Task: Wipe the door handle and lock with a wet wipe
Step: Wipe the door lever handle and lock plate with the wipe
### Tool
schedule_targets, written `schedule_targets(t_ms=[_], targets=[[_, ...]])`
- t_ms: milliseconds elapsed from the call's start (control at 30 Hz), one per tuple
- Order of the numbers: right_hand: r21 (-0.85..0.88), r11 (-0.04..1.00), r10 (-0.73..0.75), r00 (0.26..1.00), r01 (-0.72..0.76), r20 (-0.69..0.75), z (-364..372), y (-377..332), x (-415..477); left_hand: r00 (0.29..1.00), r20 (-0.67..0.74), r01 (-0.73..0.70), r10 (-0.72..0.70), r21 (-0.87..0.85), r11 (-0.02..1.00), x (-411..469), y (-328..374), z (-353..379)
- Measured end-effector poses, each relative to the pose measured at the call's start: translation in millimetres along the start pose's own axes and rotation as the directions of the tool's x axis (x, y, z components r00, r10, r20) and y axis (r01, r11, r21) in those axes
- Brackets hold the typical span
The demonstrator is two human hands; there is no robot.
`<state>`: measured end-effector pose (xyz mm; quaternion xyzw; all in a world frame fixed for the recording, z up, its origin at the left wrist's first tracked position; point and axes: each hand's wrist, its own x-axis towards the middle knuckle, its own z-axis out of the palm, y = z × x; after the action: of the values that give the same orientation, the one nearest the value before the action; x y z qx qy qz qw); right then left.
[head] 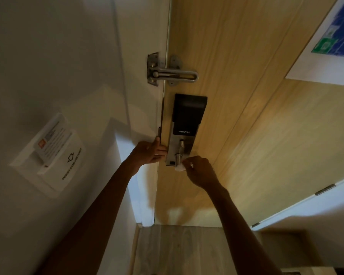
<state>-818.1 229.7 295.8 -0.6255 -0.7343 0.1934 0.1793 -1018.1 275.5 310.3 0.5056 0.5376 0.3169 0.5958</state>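
Door handle [180,153]: rigid, smooth metal lever low on smart lock [184,128]; likely slick. Wet wipe [179,168]: soft, limp; bunched at lever tip, pinched in right hand [201,171] fingers. Left hand [149,153] fingers curl round door edge [161,120] beside lock.

Lock panel: "SMART LOCK" is printed in white capitals on the black panel of the lock [184,132].
Card holder: "INSERT CARD FOR POWER" is printed in black on the white card holder [68,175], under an arrow outline [70,157].
Card: lines of small print are carried by the card [52,139] in the holder; they are too blurred to be read.
Poster: a green sign [324,45] is shown on the blue poster [338,26]; no wording can be made out.
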Motion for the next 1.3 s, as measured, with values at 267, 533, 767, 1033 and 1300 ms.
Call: schedule_targets(t_ms=[267, 533, 767, 1033, 1300], targets=[[-0.237, 0.966, 0.148, 0.971, -0.103, 0.185, -9, 3, 2, 1.0, -0.001, 0.029, -0.029, -0.058, 0.998, -4, 5, 4], [-0.277, 0.959, 0.004, 0.975, 0.058, 0.22, 2, -14, -4, 0.998, 0.015, 0.06, -0.059, -0.058, 0.997, -7, 9, 6], [-0.278, 0.96, 0.039, 0.957, 0.044, 0.289, 0, -8, 2, 0.995, -0.072, -0.06, 0.062, 0.027, 0.998, -2, -2, 6], [-0.238, 0.971, 0.031, 0.971, 0.027, 0.238, 4, -7, 3, 0.845, -0.262, -0.324, 0.465, 0.439, 0.838, -7, -18, 24], [-0.286, 0.958, 0.022, 0.986, 0.026, 0.164, 6, -9, -3, 0.75, -0.238, -0.469, 0.618, 0.468, 0.749, -7, -6, 23]])
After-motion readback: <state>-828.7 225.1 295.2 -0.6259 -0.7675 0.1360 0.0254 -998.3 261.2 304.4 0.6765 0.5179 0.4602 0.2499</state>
